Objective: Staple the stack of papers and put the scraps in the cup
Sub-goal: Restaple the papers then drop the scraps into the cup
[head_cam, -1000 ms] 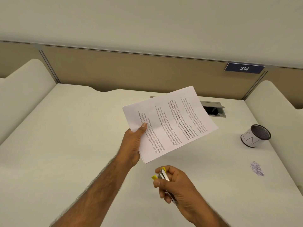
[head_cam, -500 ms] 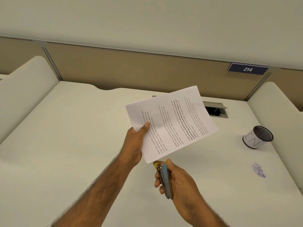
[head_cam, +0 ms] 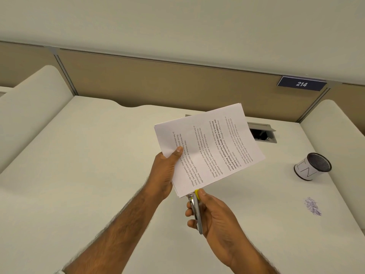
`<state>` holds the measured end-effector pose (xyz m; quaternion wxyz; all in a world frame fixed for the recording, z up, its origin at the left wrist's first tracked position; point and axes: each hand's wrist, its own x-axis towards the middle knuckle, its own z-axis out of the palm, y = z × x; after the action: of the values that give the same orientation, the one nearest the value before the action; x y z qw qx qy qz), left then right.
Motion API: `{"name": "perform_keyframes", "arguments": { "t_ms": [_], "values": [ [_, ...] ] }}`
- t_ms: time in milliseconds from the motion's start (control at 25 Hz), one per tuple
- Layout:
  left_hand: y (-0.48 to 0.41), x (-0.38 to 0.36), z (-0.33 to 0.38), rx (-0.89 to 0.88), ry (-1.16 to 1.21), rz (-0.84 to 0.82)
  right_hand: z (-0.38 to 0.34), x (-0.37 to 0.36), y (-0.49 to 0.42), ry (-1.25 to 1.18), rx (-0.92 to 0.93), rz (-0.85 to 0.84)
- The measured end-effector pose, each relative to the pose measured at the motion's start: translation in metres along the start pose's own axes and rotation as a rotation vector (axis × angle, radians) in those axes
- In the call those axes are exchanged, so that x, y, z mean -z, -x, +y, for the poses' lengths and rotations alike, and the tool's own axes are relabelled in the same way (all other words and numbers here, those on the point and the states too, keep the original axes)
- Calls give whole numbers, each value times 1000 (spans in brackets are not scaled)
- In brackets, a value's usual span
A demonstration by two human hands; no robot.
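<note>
Above the desk, my left hand pinches the papers; my right hand grips the stapler at their near corner. Cup and scraps lie far right, apart.

A pale off-white counter fills the view, its back edge cut in a shallow wavy curve on the left side. Toward the right rear a grey cable hatch is let into the surface, its lid raised over a dark opening (what sits inside is too dim to tell). Nearer, at the right side, stands a dark mesh cup wrapped in a white paper band with hand-drawn letters, and a small loose heap of bluish-purple paper scraps lies on the bare surface in front of the cup, apart from it.
</note>
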<state>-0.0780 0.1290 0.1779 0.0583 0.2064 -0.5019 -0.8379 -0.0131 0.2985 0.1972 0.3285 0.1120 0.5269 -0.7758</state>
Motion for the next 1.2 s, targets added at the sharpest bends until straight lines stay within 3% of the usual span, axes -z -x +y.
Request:
{"name": "perform_keyframes", "arguments": {
  "t_ms": [520,1200],
  "values": [
    [3,0,-6,-10,-19,-7,-1,-4,-9,-138,-83,-32],
    [4,-3,-10,15,10,-35,6,-12,-21,-48,0,40]
  ]
}}
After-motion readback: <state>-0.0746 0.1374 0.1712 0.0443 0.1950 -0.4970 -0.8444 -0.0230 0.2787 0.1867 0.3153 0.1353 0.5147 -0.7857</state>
